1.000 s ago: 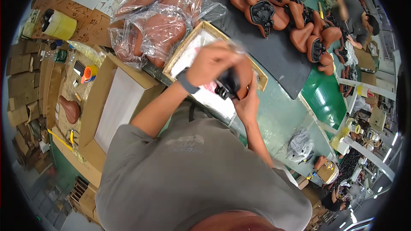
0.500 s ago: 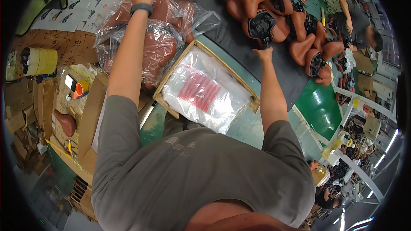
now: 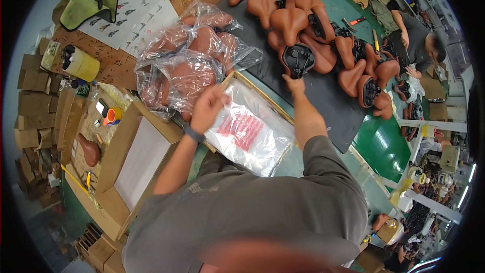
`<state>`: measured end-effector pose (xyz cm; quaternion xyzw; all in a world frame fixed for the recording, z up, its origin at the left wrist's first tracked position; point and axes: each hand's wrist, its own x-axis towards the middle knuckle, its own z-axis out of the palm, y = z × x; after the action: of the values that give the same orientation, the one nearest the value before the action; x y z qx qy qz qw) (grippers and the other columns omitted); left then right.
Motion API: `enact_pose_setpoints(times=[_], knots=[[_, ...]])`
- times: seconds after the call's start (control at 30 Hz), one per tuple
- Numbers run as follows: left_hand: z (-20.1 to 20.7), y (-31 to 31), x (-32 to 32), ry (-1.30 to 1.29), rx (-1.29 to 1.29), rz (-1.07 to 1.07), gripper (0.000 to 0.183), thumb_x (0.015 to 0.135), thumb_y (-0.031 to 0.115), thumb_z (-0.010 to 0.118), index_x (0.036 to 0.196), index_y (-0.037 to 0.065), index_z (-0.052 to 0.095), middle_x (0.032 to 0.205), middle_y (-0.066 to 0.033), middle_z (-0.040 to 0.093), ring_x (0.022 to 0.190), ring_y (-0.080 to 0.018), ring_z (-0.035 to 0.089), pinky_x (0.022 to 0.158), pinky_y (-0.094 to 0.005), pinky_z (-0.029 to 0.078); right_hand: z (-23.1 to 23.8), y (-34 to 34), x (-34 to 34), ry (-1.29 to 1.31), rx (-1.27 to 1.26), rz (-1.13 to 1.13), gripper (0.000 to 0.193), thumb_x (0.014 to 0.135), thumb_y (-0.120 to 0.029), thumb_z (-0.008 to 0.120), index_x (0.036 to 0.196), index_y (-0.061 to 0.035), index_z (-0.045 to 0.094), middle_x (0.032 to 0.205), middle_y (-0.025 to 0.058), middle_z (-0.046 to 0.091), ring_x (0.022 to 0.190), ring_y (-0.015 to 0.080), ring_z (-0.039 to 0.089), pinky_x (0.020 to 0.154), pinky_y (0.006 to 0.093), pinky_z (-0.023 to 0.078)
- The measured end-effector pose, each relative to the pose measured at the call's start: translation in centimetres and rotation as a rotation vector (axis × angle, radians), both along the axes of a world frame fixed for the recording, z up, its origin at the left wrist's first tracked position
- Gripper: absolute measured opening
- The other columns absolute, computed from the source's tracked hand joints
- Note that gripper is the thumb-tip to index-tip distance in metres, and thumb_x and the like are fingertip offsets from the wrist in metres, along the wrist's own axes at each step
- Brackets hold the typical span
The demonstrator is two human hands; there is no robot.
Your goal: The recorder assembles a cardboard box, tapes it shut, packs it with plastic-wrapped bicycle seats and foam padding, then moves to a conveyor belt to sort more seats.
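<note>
My left hand (image 3: 208,108), a dark band on its wrist, hovers over the left edge of a stack of clear plastic bags (image 3: 270,126) with red print. Its fingers look loosely apart and a little blurred, with nothing visible in them. The stack sits in a shallow wooden-rimmed tray (image 3: 262,91) in front of me. With my right hand (image 3: 294,85) I grip the narrow nose of a bicycle saddle (image 3: 297,60), turned so that its black underside shows. It lies against a pile of brown saddles (image 3: 289,23) on a black mat (image 3: 326,106).
Saddles wrapped in clear plastic (image 3: 192,78) lie left of the tray. An open cardboard box (image 3: 118,192) stands at my left, beside a bench with tape rolls (image 3: 112,116) and a lone saddle (image 3: 89,150). A co-worker (image 3: 417,40) is at the far right.
My left hand has come down and back from the film above the wrapped saddles to the bag stack, letting go of the film. My right hand has closed on the saddle's nose.
</note>
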<state>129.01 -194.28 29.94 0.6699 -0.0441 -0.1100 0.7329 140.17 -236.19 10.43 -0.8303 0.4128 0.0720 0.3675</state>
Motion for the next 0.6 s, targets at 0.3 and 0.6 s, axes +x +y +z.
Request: enact_pose_setpoints(times=[0.3,0.6], knots=[[11.1,-4.0,-14.3,-0.651,0.455,-0.367,0.038,0.101,0.018,0.077,0.135,0.002,0.072,0.128,-0.0147,0.076,0.124,-0.0300,0.070,0.108,-0.0448,0.055,19.3,5.0,-15.1,-0.397,2.176,-0.366,0.082,0.098,-0.045,0.074,0.150,0.0108,0.046,0.107,0.0137,0.062,0.074,0.0195,0.063,0.053,0.0299,0.051],[21.3,-15.7,-15.1,-1.423,0.710,-0.589,0.055,0.100,0.039,0.067,0.145,0.007,0.066,0.156,-0.0151,0.060,0.152,-0.0315,0.049,0.130,-0.0561,0.030,28.2,14.2,-42.3,-0.837,2.339,-0.241,0.106,0.104,-0.077,0.049,0.165,0.0076,0.028,0.093,0.0145,0.058,0.054,0.0151,0.056,0.041,0.0270,0.047]])
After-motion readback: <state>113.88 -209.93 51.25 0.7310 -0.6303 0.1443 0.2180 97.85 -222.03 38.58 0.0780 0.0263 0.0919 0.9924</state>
